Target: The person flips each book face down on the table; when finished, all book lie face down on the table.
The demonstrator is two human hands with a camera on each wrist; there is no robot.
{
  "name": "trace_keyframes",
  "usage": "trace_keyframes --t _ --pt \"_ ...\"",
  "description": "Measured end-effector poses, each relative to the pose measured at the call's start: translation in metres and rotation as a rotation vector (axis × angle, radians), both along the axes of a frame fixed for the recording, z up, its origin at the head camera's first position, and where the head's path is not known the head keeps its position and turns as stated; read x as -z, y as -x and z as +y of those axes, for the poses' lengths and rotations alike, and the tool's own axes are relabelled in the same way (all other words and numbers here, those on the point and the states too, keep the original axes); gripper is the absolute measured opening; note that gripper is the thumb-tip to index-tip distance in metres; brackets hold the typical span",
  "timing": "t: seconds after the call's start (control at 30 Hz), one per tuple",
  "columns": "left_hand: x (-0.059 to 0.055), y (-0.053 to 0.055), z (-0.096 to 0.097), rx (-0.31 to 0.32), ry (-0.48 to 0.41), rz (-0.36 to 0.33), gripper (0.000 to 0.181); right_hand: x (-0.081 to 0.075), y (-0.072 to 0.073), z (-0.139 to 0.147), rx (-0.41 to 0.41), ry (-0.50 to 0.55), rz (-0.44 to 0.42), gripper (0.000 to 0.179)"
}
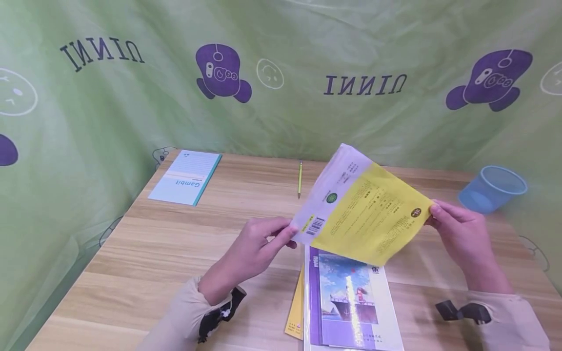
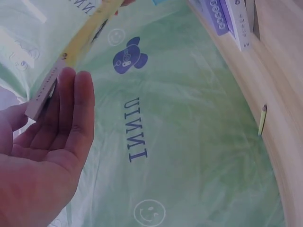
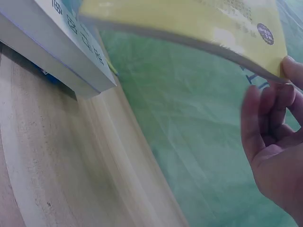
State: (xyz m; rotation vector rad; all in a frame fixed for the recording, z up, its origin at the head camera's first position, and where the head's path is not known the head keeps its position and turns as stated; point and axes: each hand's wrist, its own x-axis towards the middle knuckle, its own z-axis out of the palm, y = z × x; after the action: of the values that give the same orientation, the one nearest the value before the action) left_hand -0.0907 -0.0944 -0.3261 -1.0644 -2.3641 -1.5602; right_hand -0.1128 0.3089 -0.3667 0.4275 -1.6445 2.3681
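A yellow and pale lilac book (image 1: 364, 209) is held tilted above the table, its barcode side up. My left hand (image 1: 256, 251) pinches the lilac corner by the barcode; in the left wrist view the thumb and fingers of the left hand (image 2: 52, 137) lie on either side of the spine. At the opposite yellow corner, my right hand (image 1: 465, 239) pinches the book between thumb and fingers, seen close in the right wrist view. Under it lies a stack of books, topped by a purple book with a ship picture (image 1: 349, 292), partly covered by the yellow one.
A yellow-orange book (image 1: 296, 312) sticks out left of the stack. A Gambit notebook (image 1: 186, 178) lies at the table's back left, and a green pencil (image 1: 300, 180) near the back edge. On the right stands a blue mesh bin (image 1: 491, 189). Green printed cloth hangs behind.
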Motion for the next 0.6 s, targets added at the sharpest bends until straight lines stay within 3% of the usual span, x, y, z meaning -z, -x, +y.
trace_keyframes --t 0.13,0.3,0.6 --pt "-0.001 -0.001 0.003 -0.005 -0.052 -0.077 0.021 0.001 0.001 0.0 -0.055 0.002 0.021 0.035" --pt "0.001 0.0 0.008 -0.004 -0.144 -0.109 0.022 0.001 0.003 -0.001 -0.154 0.141 0.031 0.036" --pt "0.004 0.0 0.012 -0.05 -0.233 -0.222 0.032 -0.002 0.003 -0.004 -0.097 0.181 -0.025 0.034"
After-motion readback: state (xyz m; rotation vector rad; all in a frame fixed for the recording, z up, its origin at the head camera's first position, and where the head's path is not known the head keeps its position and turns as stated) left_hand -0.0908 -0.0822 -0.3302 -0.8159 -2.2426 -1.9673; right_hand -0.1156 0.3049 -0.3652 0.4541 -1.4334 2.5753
